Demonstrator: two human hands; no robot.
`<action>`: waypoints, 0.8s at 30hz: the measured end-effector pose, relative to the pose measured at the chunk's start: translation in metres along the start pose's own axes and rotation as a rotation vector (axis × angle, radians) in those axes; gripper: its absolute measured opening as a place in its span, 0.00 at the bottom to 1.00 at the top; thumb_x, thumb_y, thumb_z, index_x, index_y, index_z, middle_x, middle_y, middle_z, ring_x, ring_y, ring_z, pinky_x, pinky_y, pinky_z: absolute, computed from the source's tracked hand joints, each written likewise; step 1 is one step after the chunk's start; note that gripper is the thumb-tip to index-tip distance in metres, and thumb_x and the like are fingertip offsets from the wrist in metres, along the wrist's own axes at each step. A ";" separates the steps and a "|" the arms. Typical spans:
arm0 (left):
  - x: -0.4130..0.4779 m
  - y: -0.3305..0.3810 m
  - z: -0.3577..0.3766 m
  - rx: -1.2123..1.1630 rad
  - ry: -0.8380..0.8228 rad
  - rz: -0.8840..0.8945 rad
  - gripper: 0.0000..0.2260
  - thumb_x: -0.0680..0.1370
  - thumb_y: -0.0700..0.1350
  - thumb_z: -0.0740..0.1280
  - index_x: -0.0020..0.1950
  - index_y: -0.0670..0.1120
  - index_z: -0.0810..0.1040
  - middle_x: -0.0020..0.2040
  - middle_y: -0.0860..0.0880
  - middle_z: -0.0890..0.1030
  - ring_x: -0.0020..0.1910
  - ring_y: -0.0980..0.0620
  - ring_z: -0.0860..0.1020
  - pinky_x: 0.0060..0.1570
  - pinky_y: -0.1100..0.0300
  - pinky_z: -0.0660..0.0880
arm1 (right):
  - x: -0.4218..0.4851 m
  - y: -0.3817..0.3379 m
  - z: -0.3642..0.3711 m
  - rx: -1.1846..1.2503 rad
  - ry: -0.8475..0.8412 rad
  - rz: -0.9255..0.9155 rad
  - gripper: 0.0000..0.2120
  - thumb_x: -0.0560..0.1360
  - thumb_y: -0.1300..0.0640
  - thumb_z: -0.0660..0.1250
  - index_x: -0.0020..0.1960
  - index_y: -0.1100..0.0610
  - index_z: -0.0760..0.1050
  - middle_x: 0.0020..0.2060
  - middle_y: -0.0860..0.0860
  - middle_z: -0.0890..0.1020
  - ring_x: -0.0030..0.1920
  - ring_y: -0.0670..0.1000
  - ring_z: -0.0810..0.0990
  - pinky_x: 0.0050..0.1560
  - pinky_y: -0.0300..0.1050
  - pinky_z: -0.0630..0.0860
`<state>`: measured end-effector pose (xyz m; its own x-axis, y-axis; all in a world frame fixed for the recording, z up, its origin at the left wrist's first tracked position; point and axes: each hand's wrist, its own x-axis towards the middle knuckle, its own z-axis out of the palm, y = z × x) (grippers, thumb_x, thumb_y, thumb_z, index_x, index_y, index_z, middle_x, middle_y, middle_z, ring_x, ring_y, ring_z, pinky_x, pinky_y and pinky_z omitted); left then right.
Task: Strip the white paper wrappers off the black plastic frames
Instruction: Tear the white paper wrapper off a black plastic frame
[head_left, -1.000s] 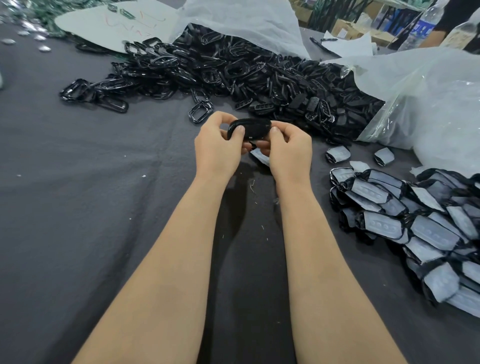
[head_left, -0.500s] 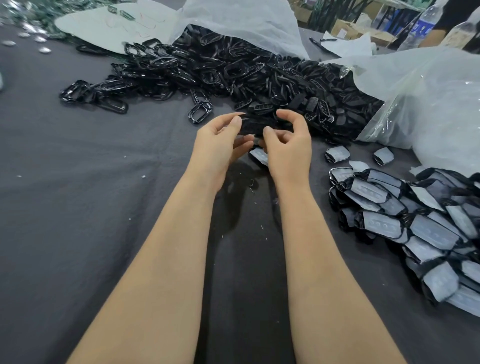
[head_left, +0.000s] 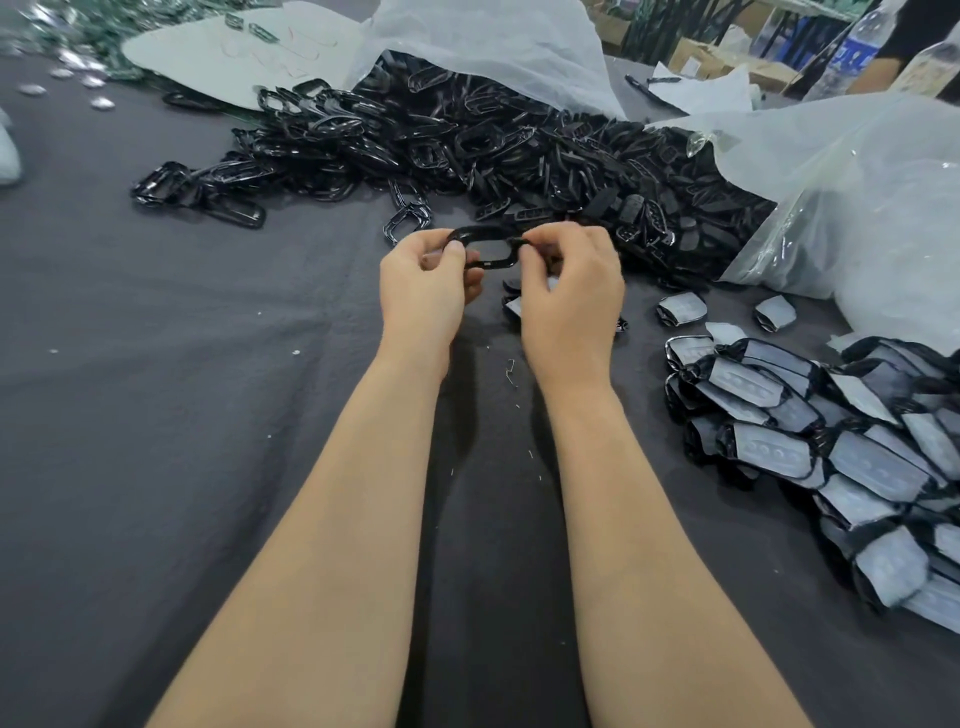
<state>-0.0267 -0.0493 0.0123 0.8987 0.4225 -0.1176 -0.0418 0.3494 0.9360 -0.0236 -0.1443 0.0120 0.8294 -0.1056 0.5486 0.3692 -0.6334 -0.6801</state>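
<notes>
A black plastic frame (head_left: 485, 248) hangs between both hands, left hand (head_left: 423, 291) pinching its left end, right hand (head_left: 571, 296) its right; dark cloth (head_left: 156, 415) lies bare leftward, wrapped frames (head_left: 831, 457) crowd rightward.

This looks like a small factory workbench. A dark grey cloth-covered table (head_left: 156, 415) carries a spilled heap of glossy black plastic frames (head_left: 467, 140), a clear plastic sack (head_left: 821, 176) and a stack of white paper-wrapped frames (head_left: 831, 457), with brown cardboard cartons (head_left: 698, 54) behind.

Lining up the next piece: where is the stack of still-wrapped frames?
Head view, far right: the stack of wrapped frames lies on the dark cloth, right of the right forearm, below the clear plastic bag.
</notes>
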 end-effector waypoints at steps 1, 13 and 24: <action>0.000 -0.001 0.000 0.030 0.014 0.027 0.09 0.81 0.36 0.59 0.46 0.49 0.73 0.39 0.50 0.79 0.33 0.58 0.77 0.38 0.67 0.78 | 0.000 0.000 -0.001 0.069 0.041 0.055 0.07 0.77 0.64 0.64 0.53 0.62 0.76 0.45 0.54 0.78 0.46 0.52 0.76 0.52 0.44 0.72; 0.000 -0.005 0.004 0.177 -0.083 0.120 0.05 0.80 0.38 0.61 0.52 0.45 0.76 0.40 0.51 0.80 0.31 0.62 0.79 0.39 0.67 0.79 | 0.000 -0.005 0.002 0.363 0.030 0.288 0.04 0.76 0.64 0.67 0.48 0.57 0.74 0.37 0.46 0.78 0.39 0.48 0.81 0.48 0.45 0.78; 0.000 -0.007 0.001 0.245 -0.148 0.232 0.06 0.79 0.38 0.64 0.55 0.44 0.74 0.40 0.51 0.78 0.34 0.60 0.79 0.41 0.67 0.78 | 0.004 0.001 0.005 0.452 0.005 0.388 0.06 0.76 0.62 0.66 0.43 0.53 0.76 0.43 0.54 0.80 0.43 0.51 0.79 0.55 0.56 0.78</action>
<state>-0.0257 -0.0522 0.0056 0.9319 0.3348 0.1398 -0.1624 0.0405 0.9859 -0.0181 -0.1415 0.0111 0.9379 -0.2682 0.2199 0.1823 -0.1582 -0.9704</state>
